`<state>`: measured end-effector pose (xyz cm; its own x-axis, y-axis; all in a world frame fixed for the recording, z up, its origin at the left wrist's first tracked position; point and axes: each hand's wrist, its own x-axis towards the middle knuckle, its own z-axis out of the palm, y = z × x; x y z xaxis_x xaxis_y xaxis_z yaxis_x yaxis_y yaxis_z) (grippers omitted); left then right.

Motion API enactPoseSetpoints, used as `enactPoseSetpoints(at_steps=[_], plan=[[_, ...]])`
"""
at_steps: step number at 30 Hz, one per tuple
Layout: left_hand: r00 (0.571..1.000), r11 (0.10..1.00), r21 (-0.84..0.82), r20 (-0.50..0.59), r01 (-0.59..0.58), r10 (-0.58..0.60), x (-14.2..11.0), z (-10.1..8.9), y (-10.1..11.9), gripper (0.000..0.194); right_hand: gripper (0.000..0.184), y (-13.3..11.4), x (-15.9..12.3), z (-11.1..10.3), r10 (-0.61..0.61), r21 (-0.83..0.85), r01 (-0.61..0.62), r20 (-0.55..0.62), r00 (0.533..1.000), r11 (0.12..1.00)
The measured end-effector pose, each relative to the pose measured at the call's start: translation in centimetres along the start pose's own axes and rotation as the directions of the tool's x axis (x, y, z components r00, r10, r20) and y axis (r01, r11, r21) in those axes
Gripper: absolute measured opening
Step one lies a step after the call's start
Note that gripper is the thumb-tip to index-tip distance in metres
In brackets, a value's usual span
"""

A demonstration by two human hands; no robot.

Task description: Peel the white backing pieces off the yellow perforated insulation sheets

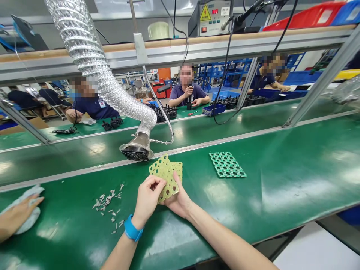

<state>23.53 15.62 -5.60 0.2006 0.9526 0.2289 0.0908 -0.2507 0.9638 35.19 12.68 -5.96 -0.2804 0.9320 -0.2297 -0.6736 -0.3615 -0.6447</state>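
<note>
1. Step in hand, as a judgement: the stack of sheets is being handled just above the desk (270, 198), with both hands on it. Any shift of the stack would call for the left hand to ease its hold first.
2. The left hand (147, 198), with one blue wristband (132, 228), is curled closed over the near edge of the yellow-green perforated sheets (164, 174). The right hand (180, 200) cradles them from below, its fingers hidden behind them.
3. The sheets lie between the hands at lower centre of the frame. At least two overlap; the exact number is hard to tell.
4. On the desk are one green perforated plate (227, 165), right of the hands, and dozens of small pale pieces (107, 202), left of them.
5. At the left edge, one co-worker's hand (17, 215) rests on one cloth (28, 191).
</note>
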Motion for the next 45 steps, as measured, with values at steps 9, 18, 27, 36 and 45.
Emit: enactPoseSetpoints(at_steps=[9,18,27,36,45], plan=[[0.996,0.999,0.027,-0.083,-0.03,0.032,-0.6,0.6,0.2,0.025,0.064,0.1,0.1,0.1,-0.02,-0.03,0.019,-0.024,1.0,0.999],[0.976,0.976,0.162,-0.134,-0.149,0.171,-1.5,1.3,0.4,0.023,0.062,0.3,0.1,-0.1,-0.054,-0.023,0.053,-0.083,0.995,0.998],[0.996,0.996,0.027,-0.009,-0.088,0.088,-1.0,0.5,0.5,0.024,0.061,0.0,0.2,-0.1,-0.067,-0.044,0.063,-0.09,0.994,0.997],[0.998,0.998,-0.055,0.055,-0.01,0.013,-0.1,-0.1,0.2,0.028,0.06,0.1,0.1,-0.1,-0.08,-0.091,0.075,-0.055,0.995,0.993],[0.998,0.999,-0.037,0.066,0.014,-0.012,-0.1,-0.3,0.4,0.025,0.061,0.0,0.0,0.0,-0.075,-0.088,0.073,-0.021,0.997,0.993]])
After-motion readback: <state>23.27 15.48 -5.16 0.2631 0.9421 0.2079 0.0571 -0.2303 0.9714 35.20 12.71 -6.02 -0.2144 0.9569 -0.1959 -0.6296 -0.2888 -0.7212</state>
